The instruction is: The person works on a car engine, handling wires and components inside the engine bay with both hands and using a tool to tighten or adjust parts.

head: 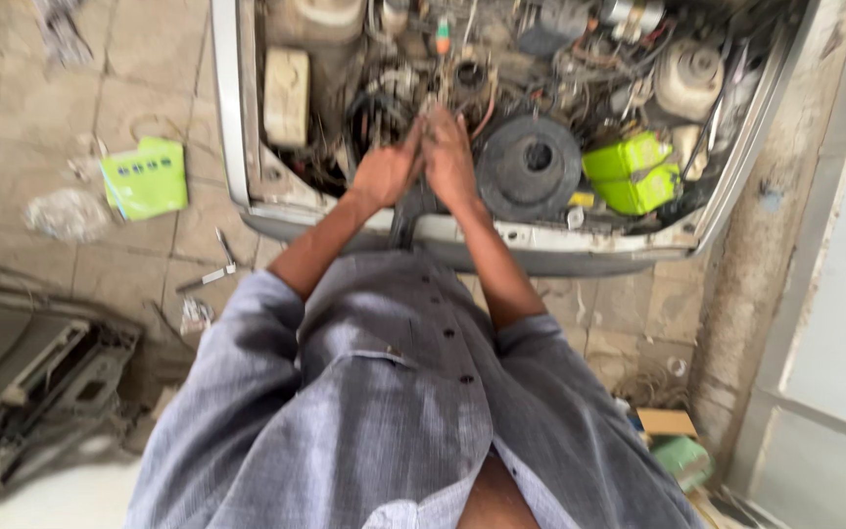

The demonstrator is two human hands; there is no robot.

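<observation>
Reaching into an open engine bay, my left hand and right hand press together over grimy engine parts; their grip is blurred. Green containers sit inside; paving stones surround it.

- There is one view only, from a camera worn on the person's head, so no second view shares any part of the scene.
- It looks steeply down the front of the body: the grey shirt fills the lower half, very close to the lens.
- It faces forward over the open engine bay, which runs across the top and is cut off by the upper edge.
- Both hands, left hand and right hand, sit near mid-frame at arm's length.
- The paved floor shows at the left, a wall and window frame at the right edge.
</observation>
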